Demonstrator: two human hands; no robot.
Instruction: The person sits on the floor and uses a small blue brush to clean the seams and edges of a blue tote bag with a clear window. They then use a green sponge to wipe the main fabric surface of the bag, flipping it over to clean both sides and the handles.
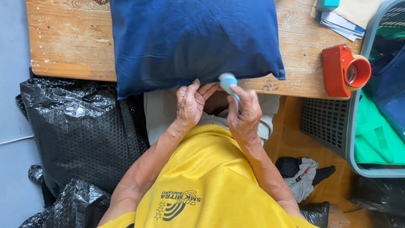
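Right fingers (234,93): curled tight round a small light-blue tool (228,80), its rounded tip pressed to the lower edge of the pillow; what kind of tool cannot be told.
Left fingers (198,88): bent, tips pinching the pillow's hem just beside the tool, seemingly to hold the cloth taut.
Right hand (244,118): raised from the lap, back to the camera.
Left hand (190,105): close beside it, touching cloth only.
Pillow (192,40): dark blue, lying on the tabletop (67,46) with its near edge hanging over, within easy reach.
Tape dispenser (344,69): red, set at the tabletop's right edge.
Papers (341,23): blue and tan stack at the far right corner.
Basket (337,122): grey plastic, right of the tabletop, holding green and blue cloth.
Bubble wrap (80,135): black, heaped on the floor at left.
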